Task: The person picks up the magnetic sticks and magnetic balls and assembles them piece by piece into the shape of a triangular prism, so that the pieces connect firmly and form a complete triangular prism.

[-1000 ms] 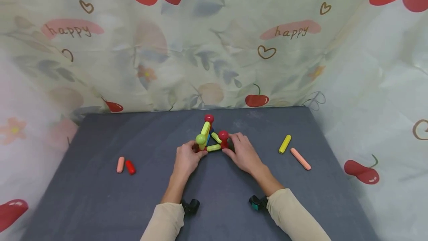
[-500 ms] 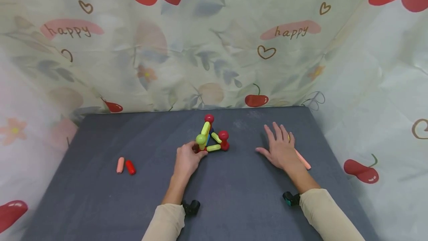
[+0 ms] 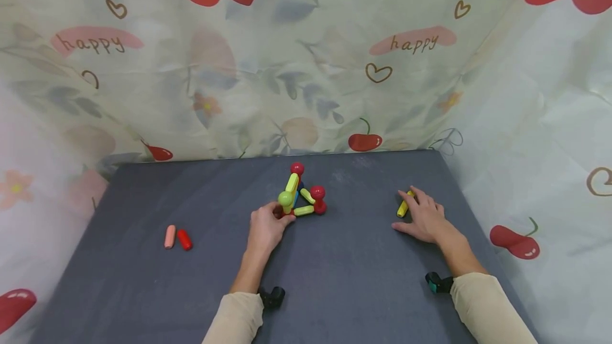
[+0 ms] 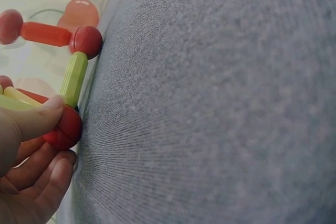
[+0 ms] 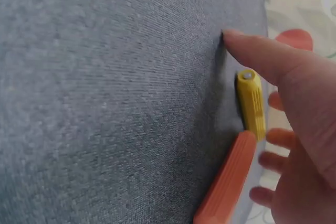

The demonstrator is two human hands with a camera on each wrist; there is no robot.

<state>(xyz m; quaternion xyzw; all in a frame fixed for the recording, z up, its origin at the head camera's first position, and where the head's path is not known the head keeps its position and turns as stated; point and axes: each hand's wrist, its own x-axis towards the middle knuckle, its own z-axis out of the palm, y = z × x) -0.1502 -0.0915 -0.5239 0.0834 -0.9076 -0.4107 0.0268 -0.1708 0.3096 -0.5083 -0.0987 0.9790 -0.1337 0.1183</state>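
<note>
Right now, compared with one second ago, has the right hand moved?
Yes, the right hand moved rightward in the head view, closer to the table's right edge.

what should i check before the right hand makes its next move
1. Left hand steadying the frame: ok, it grips a red ball at one corner.
2. Right hand free: ok, it holds nothing.
3. Yellow stick near the fingers: ok, just beside them.
4. Orange stick well clear: not ok, it lies close by and might get nudged.
5. Frame joints all seated: cannot tell, the left hand covers part.
</note>
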